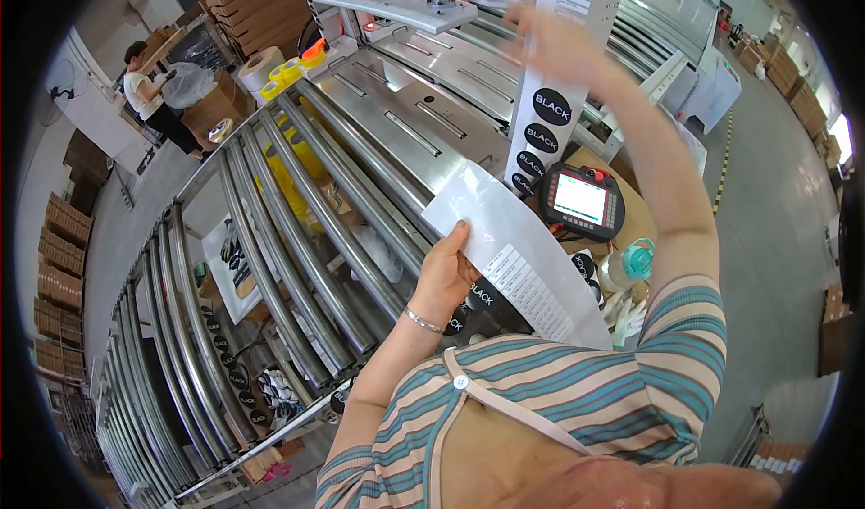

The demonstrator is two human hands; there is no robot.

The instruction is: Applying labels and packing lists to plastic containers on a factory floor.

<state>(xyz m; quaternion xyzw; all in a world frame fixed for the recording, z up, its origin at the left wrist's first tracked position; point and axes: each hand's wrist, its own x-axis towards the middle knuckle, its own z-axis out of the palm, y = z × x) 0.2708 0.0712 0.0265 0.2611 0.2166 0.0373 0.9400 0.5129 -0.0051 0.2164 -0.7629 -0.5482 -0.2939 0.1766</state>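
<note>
A: Nearest, left hand (443, 275) closed on the lower edge of a white paper sheet (514, 239), thumb on top, fingers hidden beneath. Bracelet on the wrist.

B: Sheet itself? Held out over the steel rollers (297, 230), tilted up and away.

A: Light and limp, probably; likely to sag or crease if pinched at one corner. Best taken along an edge, thumb flat, as here.

B: Farther up, right hand (545, 36) raised high and blurred, at the top of a long white strip with black round labels (545, 126). Open or pinched — cannot tell.

A: Strip looks just as flimsy, hanging loose. Beyond it, a red handheld screen (581, 201). Far left, another person (149, 90) beside cardboard boxes.
</note>
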